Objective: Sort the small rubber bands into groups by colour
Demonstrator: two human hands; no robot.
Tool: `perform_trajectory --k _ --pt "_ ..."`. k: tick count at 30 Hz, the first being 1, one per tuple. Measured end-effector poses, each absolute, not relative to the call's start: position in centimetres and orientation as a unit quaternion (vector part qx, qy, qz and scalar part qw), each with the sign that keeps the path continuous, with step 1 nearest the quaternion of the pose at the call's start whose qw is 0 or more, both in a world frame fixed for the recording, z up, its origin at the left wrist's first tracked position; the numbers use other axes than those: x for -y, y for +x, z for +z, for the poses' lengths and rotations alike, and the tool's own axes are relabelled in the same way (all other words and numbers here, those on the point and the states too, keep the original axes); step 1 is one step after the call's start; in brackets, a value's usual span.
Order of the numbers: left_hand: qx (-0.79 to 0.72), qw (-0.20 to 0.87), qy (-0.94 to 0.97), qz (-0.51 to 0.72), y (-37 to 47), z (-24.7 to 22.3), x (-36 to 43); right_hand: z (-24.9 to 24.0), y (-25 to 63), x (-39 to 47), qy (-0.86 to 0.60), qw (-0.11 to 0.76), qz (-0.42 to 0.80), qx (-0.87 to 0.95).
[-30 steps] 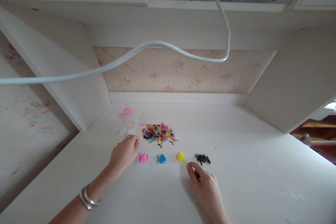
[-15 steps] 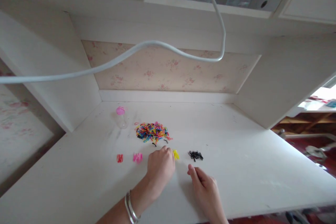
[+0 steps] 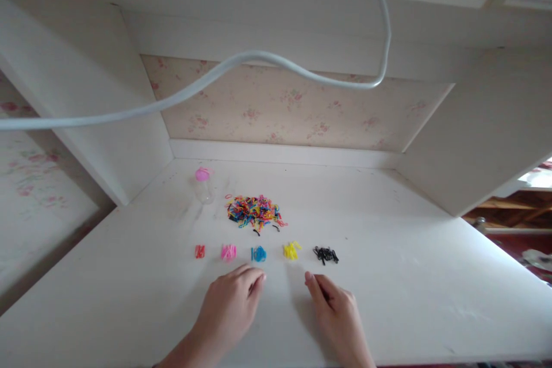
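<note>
Small rubber bands lie on the white tabletop in a mixed multicoloured heap (image 3: 254, 211). Nearer to me is a row of single-colour piles: red bands (image 3: 199, 251), pink bands (image 3: 228, 252), blue bands (image 3: 259, 253), yellow bands (image 3: 291, 250) and black bands (image 3: 326, 255). My left hand (image 3: 233, 299) is closed just in front of the blue pile, thumb against the curled fingers. Closed likewise, my right hand (image 3: 336, 305) rests in front of the gap between yellow and black. Whatever either hand may hold is hidden.
A clear jar with a pink lid (image 3: 202, 175) stands at the back left. Two loose black bands lie in front of the heap. A white cable (image 3: 259, 56) hangs across the view above the table. Side panels and an overhead shelf enclose the space.
My left hand has drawn back towards me and left from beside the yellow pile, uncovering the blue bands. My right hand stays in place. The view has tilted down slightly.
</note>
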State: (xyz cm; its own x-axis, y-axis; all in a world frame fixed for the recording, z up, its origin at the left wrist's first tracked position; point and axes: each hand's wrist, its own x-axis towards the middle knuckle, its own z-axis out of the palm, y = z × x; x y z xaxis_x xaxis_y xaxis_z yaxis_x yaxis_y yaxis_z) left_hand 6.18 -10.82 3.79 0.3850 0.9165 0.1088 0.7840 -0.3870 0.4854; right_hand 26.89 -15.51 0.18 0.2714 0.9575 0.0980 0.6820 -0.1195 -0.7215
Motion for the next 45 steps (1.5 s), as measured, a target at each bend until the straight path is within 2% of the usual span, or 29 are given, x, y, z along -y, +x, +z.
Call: perform_trajectory --k 6,12,15,24,30,36,41,45 --pt "-0.512 0.320 0.751 0.269 -0.2 1.8 12.2 3.7 26.3 10.9 -0.723 0.210 0.145 0.642" --pt "-0.497 0.359 0.730 0.301 -0.6 1.5 12.8 4.5 26.0 3.8 -0.761 0.026 0.088 0.642" --pt "-0.491 0.365 0.728 0.310 -0.8 1.2 12.9 3.9 25.9 1.7 -0.754 -0.016 0.087 0.651" --pt "-0.472 0.399 0.727 0.298 -1.6 0.8 12.9 4.6 25.7 1.4 -0.742 -0.035 0.081 0.664" --pt "-0.465 0.397 0.735 0.292 -1.8 1.0 13.1 7.1 25.1 2.3 -0.748 0.001 0.042 0.662" --pt "-0.465 0.356 0.760 0.282 -1.9 1.5 13.2 7.6 16.8 5.6 -0.669 0.093 0.041 0.736" --pt "-0.456 0.353 0.769 0.276 -2.0 2.1 13.3 6.0 9.3 6.7 -0.585 0.077 0.027 0.807" --pt "-0.440 0.356 0.780 0.265 -2.2 2.2 13.3 5.0 6.5 5.8 -0.563 0.054 0.024 0.825"
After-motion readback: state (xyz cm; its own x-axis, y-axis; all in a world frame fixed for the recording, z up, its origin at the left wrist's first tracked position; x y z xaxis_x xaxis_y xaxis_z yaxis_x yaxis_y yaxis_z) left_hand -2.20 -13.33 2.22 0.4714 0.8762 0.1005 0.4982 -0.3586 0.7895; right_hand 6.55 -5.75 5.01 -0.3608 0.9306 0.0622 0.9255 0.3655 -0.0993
